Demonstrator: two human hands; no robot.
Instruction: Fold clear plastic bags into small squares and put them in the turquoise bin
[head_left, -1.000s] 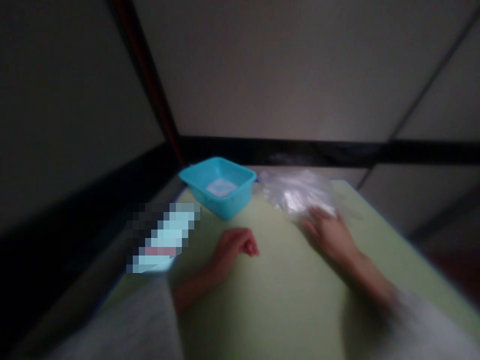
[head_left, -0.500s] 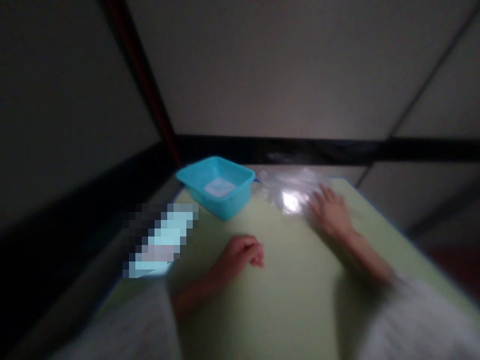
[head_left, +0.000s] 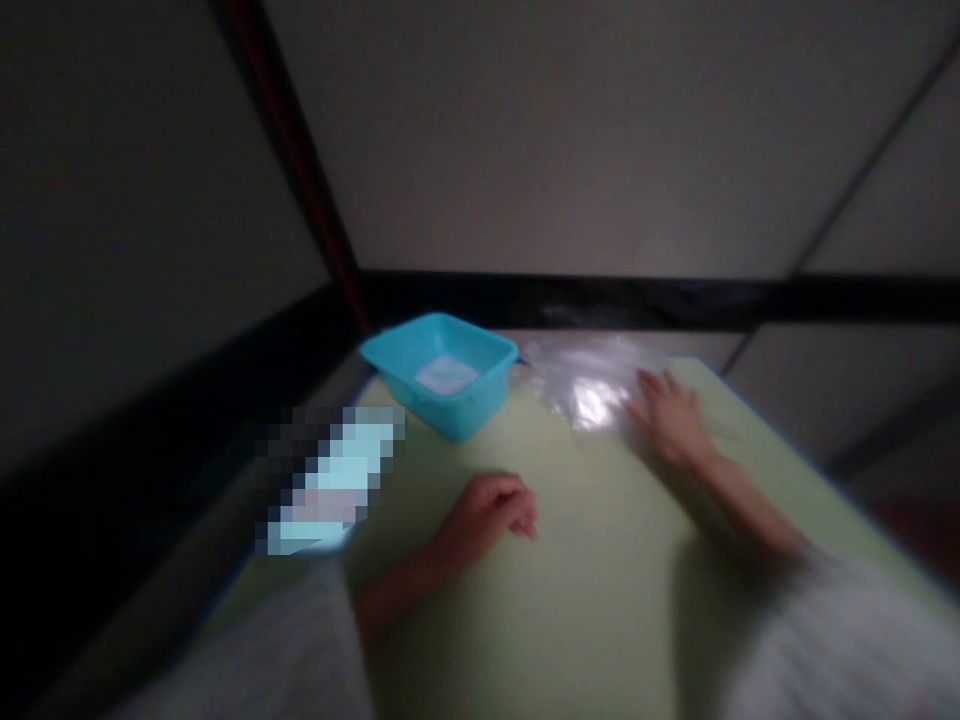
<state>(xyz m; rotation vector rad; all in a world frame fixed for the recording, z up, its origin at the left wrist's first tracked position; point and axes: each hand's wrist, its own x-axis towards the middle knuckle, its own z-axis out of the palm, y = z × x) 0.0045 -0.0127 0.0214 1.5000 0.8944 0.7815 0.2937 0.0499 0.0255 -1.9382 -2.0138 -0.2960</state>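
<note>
My left hand [head_left: 491,515] rests on the pale green tabletop [head_left: 577,600] with its fingers curled into a loose fist, and no object shows in it. Farther out on the right, my right hand [head_left: 671,420] lies with fingers spread at the right edge of some clear plastic bags [head_left: 596,390]. Its fingertips touch or hover just over the plastic; blur hides which. The bags lie flat near the far edge and catch a bright glare. Left of them stands a turquoise plastic basin [head_left: 457,415] with a flat white piece [head_left: 448,375] inside.
A lit, pixelated screen-like object [head_left: 337,490] stands at the table's left edge, beside my left forearm. Behind the far edge runs a dark band [head_left: 450,295] along a grey wall [head_left: 562,140]. The picture is dim and blurred.
The whole scene has shifted slightly to the right in view. My left hand stays curled in place, and my right hand remains spread by the bags, its fingers moved only a little.
</note>
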